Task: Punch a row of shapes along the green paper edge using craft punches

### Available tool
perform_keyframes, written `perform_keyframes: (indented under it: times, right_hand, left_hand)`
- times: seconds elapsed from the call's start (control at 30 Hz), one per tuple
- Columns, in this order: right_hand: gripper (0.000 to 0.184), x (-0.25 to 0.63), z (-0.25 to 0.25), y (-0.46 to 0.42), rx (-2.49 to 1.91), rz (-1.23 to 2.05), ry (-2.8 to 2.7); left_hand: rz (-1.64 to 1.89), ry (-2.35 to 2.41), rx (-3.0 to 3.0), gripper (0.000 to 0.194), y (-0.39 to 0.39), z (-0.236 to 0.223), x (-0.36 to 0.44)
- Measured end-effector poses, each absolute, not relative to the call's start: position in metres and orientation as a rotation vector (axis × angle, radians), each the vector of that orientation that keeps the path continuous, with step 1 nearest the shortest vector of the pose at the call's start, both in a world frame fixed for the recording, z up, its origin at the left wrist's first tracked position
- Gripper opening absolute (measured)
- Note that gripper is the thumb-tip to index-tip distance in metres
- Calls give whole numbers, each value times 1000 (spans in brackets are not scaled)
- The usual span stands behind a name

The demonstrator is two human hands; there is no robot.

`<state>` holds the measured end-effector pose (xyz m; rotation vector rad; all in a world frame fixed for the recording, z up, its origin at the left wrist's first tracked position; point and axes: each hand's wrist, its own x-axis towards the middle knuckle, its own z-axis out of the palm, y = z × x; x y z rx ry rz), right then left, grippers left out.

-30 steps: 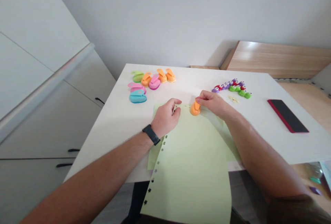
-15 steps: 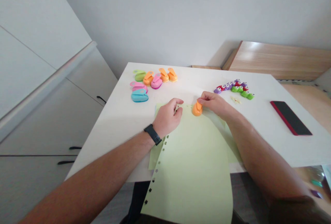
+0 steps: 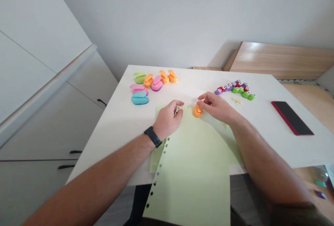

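Note:
A pale green sheet of paper (image 3: 193,170) lies over the table's front edge and hangs down, with small shaped holes punched along its left side. My left hand (image 3: 168,118), wearing a dark wristband, rests on the sheet's far left corner, thumb and forefinger apart. At the far edge of the paper sits an orange craft punch (image 3: 197,111). My right hand (image 3: 215,107) is at that punch, its thumb on the lever and its forefinger raised off it. Another green sheet (image 3: 156,160) lies underneath.
Several colourful craft punches, one of them blue (image 3: 140,98), stand at the back left. Small purple, red and green punches (image 3: 236,88) cluster at the back right, near tiny paper cut-outs (image 3: 236,101). A dark, red-edged flat object (image 3: 292,118) lies at the right.
My right forefinger has lifted away from the punch lever, while the thumb stays on it. The lever looks lower than before. My left hand keeps its place on the paper.

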<state>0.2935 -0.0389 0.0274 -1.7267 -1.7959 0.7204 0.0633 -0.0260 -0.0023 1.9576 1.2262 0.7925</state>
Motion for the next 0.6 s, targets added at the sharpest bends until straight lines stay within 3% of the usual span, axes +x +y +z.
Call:
perform_keyframes:
  times: [0.1, 0.3, 0.6]
  right_hand:
    - [37, 291, 23, -39, -1756, 716, -1800]
    - [26, 294, 24, -37, -1832, 700, -1715]
    - [27, 311, 19, -27, -1867, 384, -1534]
  left_hand:
    - [807, 1207, 1951, 29, -26, -5, 63]
    - [829, 1191, 1915, 30, -25, -5, 63]
    - [833, 1185, 1915, 32, -26, -7, 62]
